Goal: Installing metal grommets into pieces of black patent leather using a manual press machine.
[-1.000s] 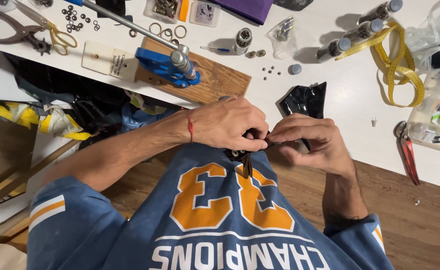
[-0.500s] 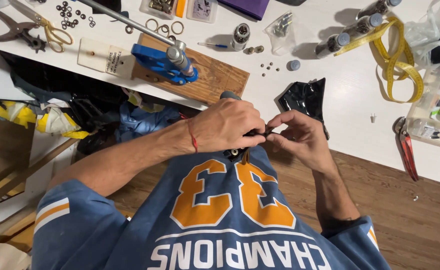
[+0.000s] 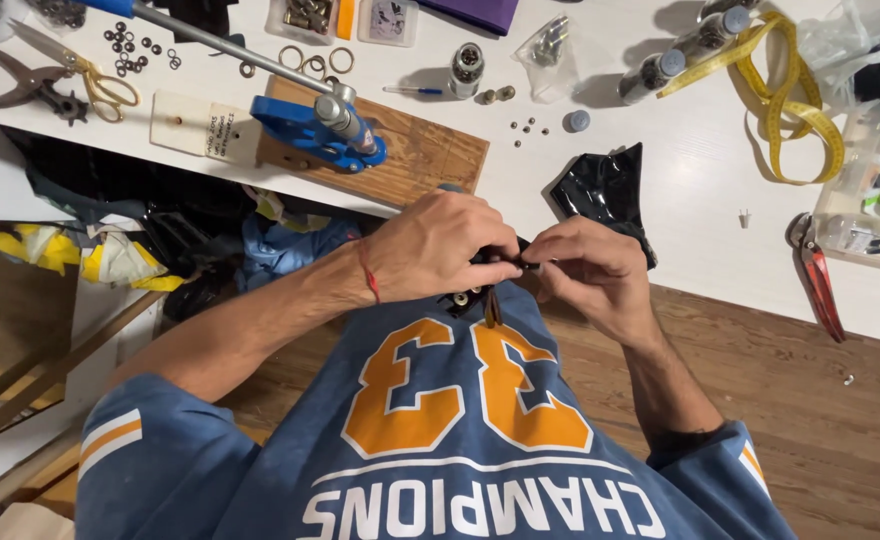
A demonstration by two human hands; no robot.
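Both hands sit slightly lower in the frame now, left hand (image 3: 440,250) and right hand (image 3: 590,275) pinching a small dark piece (image 3: 480,295) at centre, below the bench (image 3: 660,150).

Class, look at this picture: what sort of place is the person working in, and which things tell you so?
Probably a home craft or leatherwork bench: a blue hand press on a wooden board, a yellow measuring tape and loose metal rings.
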